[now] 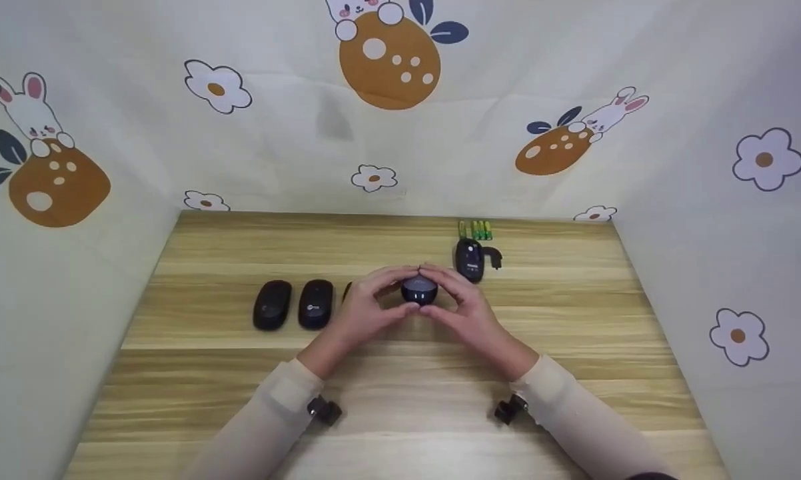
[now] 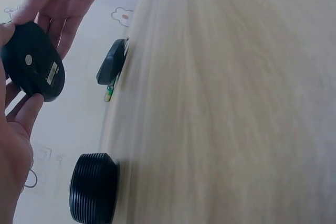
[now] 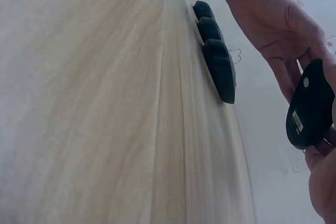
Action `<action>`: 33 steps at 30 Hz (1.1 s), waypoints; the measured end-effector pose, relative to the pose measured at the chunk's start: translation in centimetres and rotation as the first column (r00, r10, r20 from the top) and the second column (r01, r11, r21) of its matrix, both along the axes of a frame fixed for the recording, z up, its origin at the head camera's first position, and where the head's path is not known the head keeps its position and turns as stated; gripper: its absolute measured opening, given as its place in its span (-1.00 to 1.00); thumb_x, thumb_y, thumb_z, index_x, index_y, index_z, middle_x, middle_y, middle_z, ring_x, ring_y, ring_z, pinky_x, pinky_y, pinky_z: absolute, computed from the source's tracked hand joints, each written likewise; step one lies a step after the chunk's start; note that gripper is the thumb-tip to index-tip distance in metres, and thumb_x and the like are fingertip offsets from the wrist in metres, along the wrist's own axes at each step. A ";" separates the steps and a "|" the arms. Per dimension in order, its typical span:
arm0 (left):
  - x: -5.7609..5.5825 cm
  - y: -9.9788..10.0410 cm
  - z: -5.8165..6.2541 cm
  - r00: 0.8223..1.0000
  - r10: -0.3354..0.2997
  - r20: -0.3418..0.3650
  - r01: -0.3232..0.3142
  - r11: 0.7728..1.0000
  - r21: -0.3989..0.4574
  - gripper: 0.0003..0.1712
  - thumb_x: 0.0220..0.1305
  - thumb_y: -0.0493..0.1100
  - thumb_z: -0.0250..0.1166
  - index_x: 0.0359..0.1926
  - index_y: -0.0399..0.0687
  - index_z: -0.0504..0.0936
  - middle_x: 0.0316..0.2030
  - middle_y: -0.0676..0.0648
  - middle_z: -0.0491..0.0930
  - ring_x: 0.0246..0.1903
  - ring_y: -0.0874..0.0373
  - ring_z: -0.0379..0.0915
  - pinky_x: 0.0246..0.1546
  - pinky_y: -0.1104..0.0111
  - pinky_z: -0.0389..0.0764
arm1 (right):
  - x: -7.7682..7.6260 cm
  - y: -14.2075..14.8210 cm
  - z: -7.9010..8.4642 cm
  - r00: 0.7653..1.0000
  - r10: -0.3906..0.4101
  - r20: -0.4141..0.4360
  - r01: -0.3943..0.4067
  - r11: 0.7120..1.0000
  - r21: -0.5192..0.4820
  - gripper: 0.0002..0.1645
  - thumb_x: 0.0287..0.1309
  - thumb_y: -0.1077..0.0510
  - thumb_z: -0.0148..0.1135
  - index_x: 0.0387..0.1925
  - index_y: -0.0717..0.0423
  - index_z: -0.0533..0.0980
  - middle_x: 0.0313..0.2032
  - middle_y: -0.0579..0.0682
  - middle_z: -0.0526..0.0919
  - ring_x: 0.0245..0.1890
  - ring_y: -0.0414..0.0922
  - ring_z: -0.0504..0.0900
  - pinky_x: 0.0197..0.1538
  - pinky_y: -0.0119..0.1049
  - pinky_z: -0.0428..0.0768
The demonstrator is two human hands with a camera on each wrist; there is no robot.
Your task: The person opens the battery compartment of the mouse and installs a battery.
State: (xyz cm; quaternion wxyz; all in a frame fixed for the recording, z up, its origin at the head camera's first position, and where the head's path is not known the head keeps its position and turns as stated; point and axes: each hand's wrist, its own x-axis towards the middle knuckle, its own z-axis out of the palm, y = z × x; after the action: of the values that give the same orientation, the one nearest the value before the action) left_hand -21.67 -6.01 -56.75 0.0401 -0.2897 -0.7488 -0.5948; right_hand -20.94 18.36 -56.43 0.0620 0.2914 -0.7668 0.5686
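A dark computer mouse [image 1: 419,291] is held up over the table between both hands. My left hand [image 1: 366,308] grips its left side, thumb at the near edge and fingers at the far edge. On the opposite side my right hand [image 1: 468,308] grips it the same way, so the fingertips of the two hands nearly meet. Both wrist views show the flat underside of the mouse [image 2: 34,64], with a round pale spot and a small white label. Its underside [image 3: 310,108] is partly covered by the right hand in the right wrist view.
Left of the hands stand two black mice [image 1: 272,305] [image 1: 315,304]; a third [image 3: 219,69] is mostly hidden behind the left hand in the head view. Back right lie another black mouse [image 1: 469,260], a curved dark piece [image 1: 492,256] and several green batteries [image 1: 482,231]. Patterned cloth walls [image 1: 274,153] border the table.
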 end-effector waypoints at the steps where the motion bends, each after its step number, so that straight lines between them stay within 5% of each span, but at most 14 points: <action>1: 0.0 0.1 0.0 1.000 0.004 0.005 -0.004 1.000 0.006 -0.36 0.34 -0.10 0.63 0.40 0.01 0.70 0.39 0.00 0.65 0.38 0.03 0.58 0.35 0.26 0.65 | 0.0 0.0 0.1 1.000 -0.001 -0.005 0.001 1.000 0.006 -0.21 0.12 0.48 0.58 0.41 0.31 0.58 0.46 0.29 0.55 0.50 0.25 0.48 0.57 -0.21 0.45; 13: 0.0 0.4 -0.1 0.990 0.045 -0.137 -0.044 0.999 0.013 -0.42 0.35 -0.12 0.61 0.35 -0.05 0.72 0.30 -0.05 0.71 0.28 -0.02 0.66 0.24 0.18 0.75 | 1.7 -0.8 3.9 0.990 0.002 -0.142 0.002 1.000 0.027 -0.39 0.19 0.51 0.52 0.29 0.44 0.61 0.30 0.37 0.66 0.36 0.32 0.60 0.54 -0.22 0.49; 22: -0.1 0.6 0.3 0.950 0.028 -0.310 -0.053 0.996 -0.071 -0.43 0.34 -0.27 0.60 0.33 -0.12 0.68 0.25 -0.07 0.71 0.24 0.05 0.67 0.23 0.29 0.74 | 1.5 -0.6 3.9 0.989 0.014 -0.145 -0.015 1.000 -0.008 -0.42 0.21 0.51 0.51 0.27 0.45 0.62 0.21 0.31 0.72 0.25 0.17 0.69 0.45 -0.25 0.58; 28: 0.0 0.9 0.5 0.938 0.065 -0.341 -0.101 0.991 -0.087 -0.46 0.29 -0.33 0.60 0.27 -0.10 0.70 0.18 -0.04 0.75 0.19 0.07 0.70 0.13 0.14 0.82 | 1.5 -0.5 4.0 0.989 0.017 -0.150 -0.017 1.000 0.001 -0.45 0.23 0.53 0.48 0.26 0.45 0.62 0.17 0.27 0.74 0.20 0.11 0.71 0.35 -0.28 0.66; 33: 0.1 1.0 0.6 0.925 0.090 -0.369 -0.143 0.983 -0.119 -0.52 0.35 -0.24 0.58 0.25 -0.07 0.70 0.15 -0.01 0.77 0.15 0.11 0.71 0.12 0.24 0.80 | 1.5 -0.6 4.1 0.982 -0.002 -0.189 0.005 1.000 0.016 -0.47 0.18 0.57 0.47 0.21 0.40 0.65 0.08 0.24 0.75 0.11 0.02 0.70 0.19 -0.35 0.70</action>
State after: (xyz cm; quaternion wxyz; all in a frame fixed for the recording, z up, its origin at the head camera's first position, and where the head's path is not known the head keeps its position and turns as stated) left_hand -21.59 -4.96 -56.19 0.1917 -0.3516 -0.7853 -0.4722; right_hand -19.41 17.73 -52.36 0.1329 0.3433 -0.7624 0.5322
